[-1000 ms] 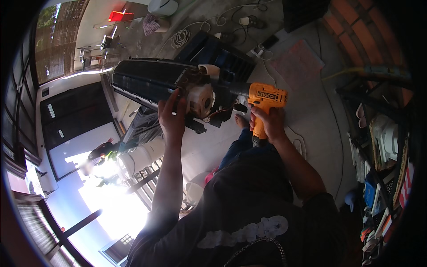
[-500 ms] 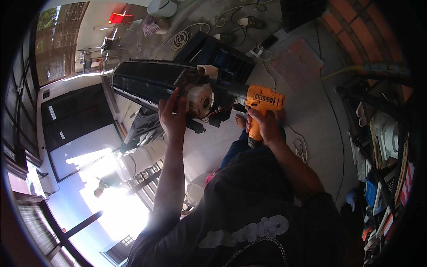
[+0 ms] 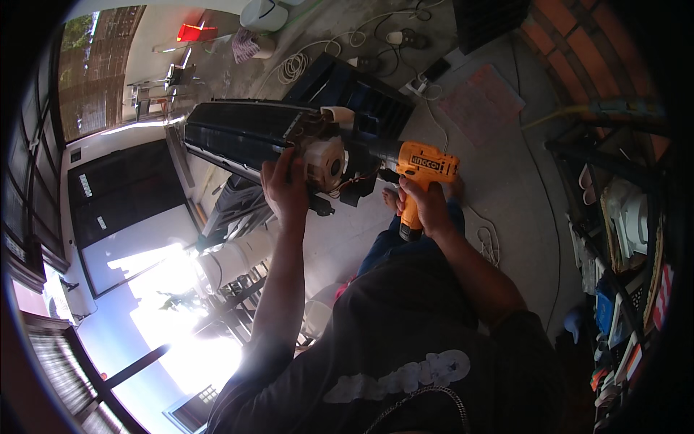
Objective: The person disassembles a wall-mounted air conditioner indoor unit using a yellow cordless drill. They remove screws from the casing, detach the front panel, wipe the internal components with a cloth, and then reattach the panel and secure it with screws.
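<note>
A long black appliance housing (image 3: 238, 130) lies across the view in front of me. Its right end is exposed, with a pale round motor cover (image 3: 325, 160), thin wires and dark brackets. My left hand (image 3: 285, 192) grips the lower edge of the housing beside that cover, fingers curled over it. In my right hand (image 3: 434, 210) is an orange cordless drill (image 3: 428, 163), held by its handle. Its dark chuck points left at the exposed end of the housing. Where the bit meets the appliance is too dark to make out.
Behind the housing stands a black slatted crate (image 3: 354, 90). Coiled white cable (image 3: 292, 66) and a power strip (image 3: 419, 85) lie on the floor. A cluttered shelf (image 3: 614, 231) is at the right, a white bucket (image 3: 264, 14) at the far side. Strong sunlight glares at lower left.
My left hand has shifted slightly down and right along the housing, its fingers more curled. The drill has moved a little left. The housing has hardly moved.
</note>
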### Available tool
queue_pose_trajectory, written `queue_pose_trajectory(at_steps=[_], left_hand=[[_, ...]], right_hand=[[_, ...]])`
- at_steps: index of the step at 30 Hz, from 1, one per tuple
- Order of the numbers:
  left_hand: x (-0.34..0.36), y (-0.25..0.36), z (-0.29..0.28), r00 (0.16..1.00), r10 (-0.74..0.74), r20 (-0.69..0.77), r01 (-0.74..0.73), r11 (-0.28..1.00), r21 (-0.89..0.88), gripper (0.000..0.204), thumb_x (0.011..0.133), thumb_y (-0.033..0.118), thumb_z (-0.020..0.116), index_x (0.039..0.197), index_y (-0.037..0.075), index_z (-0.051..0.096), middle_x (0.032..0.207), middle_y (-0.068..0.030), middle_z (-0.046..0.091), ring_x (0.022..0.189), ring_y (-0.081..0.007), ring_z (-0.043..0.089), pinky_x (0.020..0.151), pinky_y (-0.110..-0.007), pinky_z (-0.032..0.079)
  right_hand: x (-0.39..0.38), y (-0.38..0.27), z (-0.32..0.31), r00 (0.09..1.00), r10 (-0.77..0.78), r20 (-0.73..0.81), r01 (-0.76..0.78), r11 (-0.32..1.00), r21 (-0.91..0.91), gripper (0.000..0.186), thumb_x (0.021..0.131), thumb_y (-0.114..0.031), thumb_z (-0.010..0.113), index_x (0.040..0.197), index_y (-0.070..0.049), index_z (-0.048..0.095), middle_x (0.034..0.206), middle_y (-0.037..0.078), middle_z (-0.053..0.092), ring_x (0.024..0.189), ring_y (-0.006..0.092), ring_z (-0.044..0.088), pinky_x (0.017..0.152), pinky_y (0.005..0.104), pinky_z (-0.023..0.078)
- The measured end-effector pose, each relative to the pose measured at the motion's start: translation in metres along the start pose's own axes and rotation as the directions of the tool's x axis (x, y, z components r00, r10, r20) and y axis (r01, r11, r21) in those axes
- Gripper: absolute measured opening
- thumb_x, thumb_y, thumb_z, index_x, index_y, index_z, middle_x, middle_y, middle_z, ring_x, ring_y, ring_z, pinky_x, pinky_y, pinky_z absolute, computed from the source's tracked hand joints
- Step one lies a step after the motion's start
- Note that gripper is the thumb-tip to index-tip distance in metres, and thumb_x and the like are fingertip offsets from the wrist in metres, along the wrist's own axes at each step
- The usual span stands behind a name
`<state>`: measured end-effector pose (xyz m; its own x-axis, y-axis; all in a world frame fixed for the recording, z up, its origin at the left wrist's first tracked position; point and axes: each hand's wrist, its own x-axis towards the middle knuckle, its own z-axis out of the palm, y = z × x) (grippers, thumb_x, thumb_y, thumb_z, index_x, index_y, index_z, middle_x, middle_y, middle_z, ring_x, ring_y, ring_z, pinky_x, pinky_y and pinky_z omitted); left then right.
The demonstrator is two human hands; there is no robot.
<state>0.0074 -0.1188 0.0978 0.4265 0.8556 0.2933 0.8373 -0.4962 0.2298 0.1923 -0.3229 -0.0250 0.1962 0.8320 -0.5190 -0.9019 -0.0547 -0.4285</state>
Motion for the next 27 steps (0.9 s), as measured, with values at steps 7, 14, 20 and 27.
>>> queue_pose_trajectory(at_steps=[7, 14, 20, 27], left_hand=[[0.0, 0.003, -0.001, 1.0, -0.019, 0.014, 0.02, 1.0, -0.024, 0.031, 0.096, 0.02, 0.078, 0.125, 0.011, 0.08, 0.095, -0.0097, 0.06, 0.097, -0.0317, 0.062, 0.089, -0.047, 0.05], [0.0, 0.003, 0.001, 1.0, -0.018, -0.004, 0.017, 0.997, -0.075, 0.031, 0.093, 0.016, 0.079, 0.123, 0.009, 0.081, 0.094, -0.0092, 0.059, 0.094, -0.031, 0.062, 0.087, -0.046, 0.05], [0.0, 0.002, 0.002, 1.0, -0.022, -0.019, 0.02, 0.995, -0.098, 0.03, 0.092, 0.014, 0.079, 0.122, 0.009, 0.081, 0.094, -0.0087, 0.06, 0.093, -0.0306, 0.062, 0.086, -0.045, 0.051], [0.0, -0.003, 0.003, 1.0, 0.006, -0.019, -0.008, 0.997, -0.072, 0.033, 0.094, 0.017, 0.08, 0.126, 0.009, 0.08, 0.1, -0.0095, 0.063, 0.094, -0.0275, 0.065, 0.084, -0.04, 0.052]], right_hand=[[0.002, 0.003, -0.002, 1.0, 0.003, -0.007, -0.003, 1.0, -0.022, 0.021, 0.103, -0.022, 0.074, 0.106, -0.004, 0.063, 0.078, 0.005, 0.065, 0.063, 0.0158, 0.067, 0.059, 0.035, 0.059], [0.007, 0.005, -0.007, 1.0, 0.024, 0.006, -0.024, 1.0, -0.013, 0.024, 0.103, -0.023, 0.075, 0.109, -0.004, 0.063, 0.079, 0.005, 0.065, 0.064, 0.0162, 0.068, 0.059, 0.0359, 0.06], [0.01, 0.008, -0.009, 0.999, 0.034, 0.011, -0.034, 0.999, -0.002, 0.024, 0.103, -0.023, 0.076, 0.11, -0.004, 0.063, 0.079, 0.005, 0.065, 0.064, 0.0163, 0.067, 0.06, 0.036, 0.059], [0.012, 0.006, -0.008, 0.998, 0.06, 0.016, -0.06, 0.998, 0.026, 0.024, 0.102, -0.023, 0.076, 0.11, -0.005, 0.062, 0.078, 0.004, 0.064, 0.065, 0.0164, 0.067, 0.061, 0.0367, 0.06]])
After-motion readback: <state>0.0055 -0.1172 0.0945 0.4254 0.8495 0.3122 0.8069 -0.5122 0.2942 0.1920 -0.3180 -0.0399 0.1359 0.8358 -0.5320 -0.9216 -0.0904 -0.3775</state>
